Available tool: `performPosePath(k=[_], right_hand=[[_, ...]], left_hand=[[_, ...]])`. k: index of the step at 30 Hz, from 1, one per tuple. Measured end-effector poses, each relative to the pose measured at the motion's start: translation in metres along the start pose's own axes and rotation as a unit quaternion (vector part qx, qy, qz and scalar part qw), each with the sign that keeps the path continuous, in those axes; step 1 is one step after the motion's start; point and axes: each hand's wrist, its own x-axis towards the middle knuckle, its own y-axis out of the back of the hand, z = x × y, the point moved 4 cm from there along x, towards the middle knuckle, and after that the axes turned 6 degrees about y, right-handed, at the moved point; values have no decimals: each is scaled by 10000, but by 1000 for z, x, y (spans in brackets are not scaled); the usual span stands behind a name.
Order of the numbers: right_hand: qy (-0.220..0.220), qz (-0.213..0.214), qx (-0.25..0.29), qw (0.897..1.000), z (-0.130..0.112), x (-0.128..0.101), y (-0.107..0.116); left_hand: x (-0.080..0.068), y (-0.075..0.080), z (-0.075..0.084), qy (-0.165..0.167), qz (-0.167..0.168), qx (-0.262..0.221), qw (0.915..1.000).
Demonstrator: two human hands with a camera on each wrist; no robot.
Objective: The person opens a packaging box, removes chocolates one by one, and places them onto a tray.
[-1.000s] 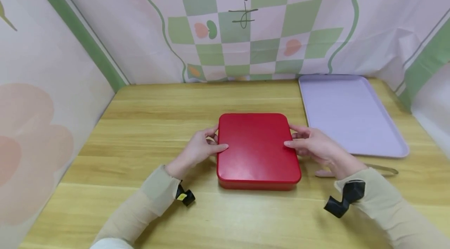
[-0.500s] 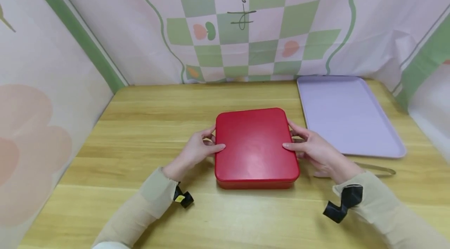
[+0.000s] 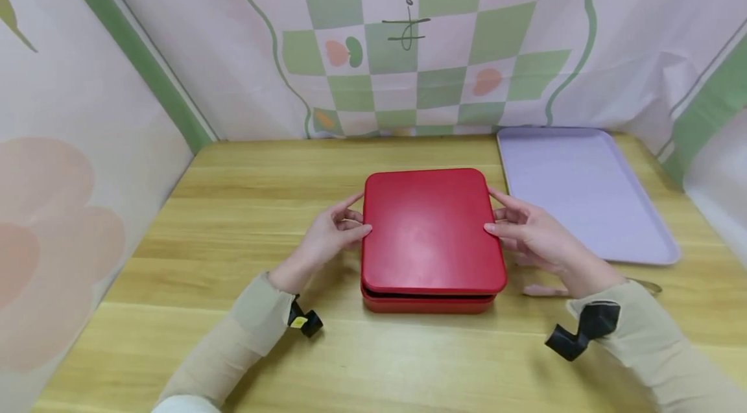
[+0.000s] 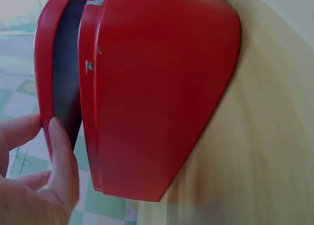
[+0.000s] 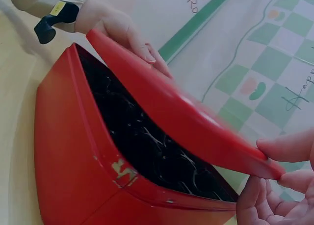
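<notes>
A red square lid is raised off its red metal box, leaving a dark gap along the near side. My left hand pinches the lid's left edge, thumb on top. On the opposite edge my right hand pinches it the same way. Through the right wrist view's wide gap, the inside of the box shows a black, glossy lining with curved shapes. The left wrist view has the lid apart from the box wall, whose rim paint is chipped. The box stands on the table.
A pale purple tray lies at the back right. Partly hidden under the right wrist are a pinkish tip and a bent metal strip, possibly tongs. A patterned cloth hangs behind the wooden table.
Both hands have lifted the lid: its far edge tilted up first, then the near edge came away from the box. The box has stayed in place.
</notes>
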Motion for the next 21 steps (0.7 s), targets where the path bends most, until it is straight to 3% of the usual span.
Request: performPosePath(k=[5,9,17,21], right_hand=[[188,34,418,9989,-1,-1,5],[168,156,775,9967,-2,-1,6],[209,36,1374,9903,-8,1,5],[454,-219,1594,9859,-9,3,5]], left_hand=[[-4,3,7,-439,-132,-456,9979],[-5,5,11,-834,-349,-408,9951],[-9,8,21,-1705,-370,465,9836],[-10,10,25,-2148,82,1058,9709]])
